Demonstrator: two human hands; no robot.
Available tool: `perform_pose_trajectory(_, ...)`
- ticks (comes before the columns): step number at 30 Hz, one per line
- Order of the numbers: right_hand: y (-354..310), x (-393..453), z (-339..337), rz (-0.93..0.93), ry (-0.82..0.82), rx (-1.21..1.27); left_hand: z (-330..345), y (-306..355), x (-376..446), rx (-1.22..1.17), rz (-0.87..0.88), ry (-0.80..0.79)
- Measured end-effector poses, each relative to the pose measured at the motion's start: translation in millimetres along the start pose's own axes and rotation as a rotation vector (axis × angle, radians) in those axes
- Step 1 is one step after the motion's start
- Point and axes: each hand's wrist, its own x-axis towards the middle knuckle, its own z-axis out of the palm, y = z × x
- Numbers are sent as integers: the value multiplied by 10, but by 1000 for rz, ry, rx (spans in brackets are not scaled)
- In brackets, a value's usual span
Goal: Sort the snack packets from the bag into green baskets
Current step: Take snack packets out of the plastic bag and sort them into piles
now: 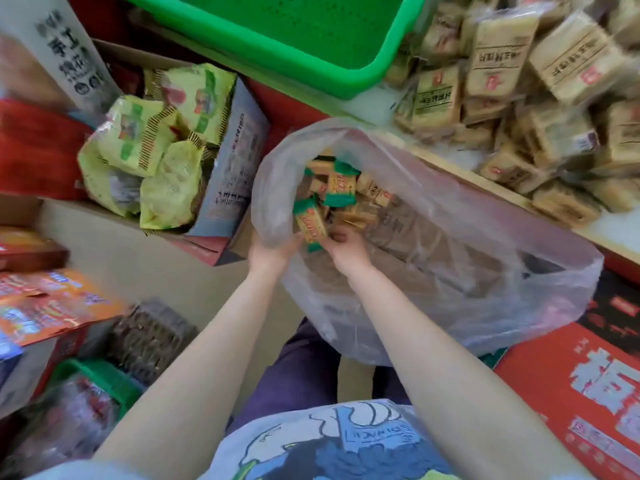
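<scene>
A large clear plastic bag lies open in front of me, holding several small yellow snack packets with green ends. My left hand grips the bag's rim at its near edge. My right hand reaches into the mouth and holds one yellow-and-green packet, along with brown packets beneath its fingers. An empty green basket sits at the top of the view, beyond the bag.
A pile of tan snack packets fills the white shelf at the upper right. A cardboard box of yellow-green bags stands at left. Red cartons lie at lower right, another green basket at lower left.
</scene>
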Motion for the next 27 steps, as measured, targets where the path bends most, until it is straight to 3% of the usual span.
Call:
perform_pose_trajectory(4, 33, 172, 217, 39, 102, -69, -50, 15, 70, 11, -9, -43)
perform_pose_trajectory(11, -51, -187, -71, 9, 47, -34, -266, 80, -286, -92, 106, -100)
perform_pose_trajectory(13, -97, -477, -383, -38, 64, -30, -278, 134, -576, 43, 317, -54)
perform_pose_trajectory(16, -156, -938, -892, -83, 92, 132, -252, 356, -1028, 224, 740, 140)
perform_pose_trajectory(18, -191, -1230, -1221, -116, 100, 307, -175, 632, -1244, 179, 855, 21)
perform_pose_trajectory(22, -169, -1739, -1873, -223, 106, 559, 248, 1279, -1748, 9, 545, -503)
perform_pose_trajectory(24, -100, -1949, -2239, -305, 185, 558, 582, 1495, -2050, -42, 511, -602)
perform_pose_trajectory(27, 94, -2218, -2823, -417, 395, 326, 1142, 1711, -2490, 8, 554, -621)
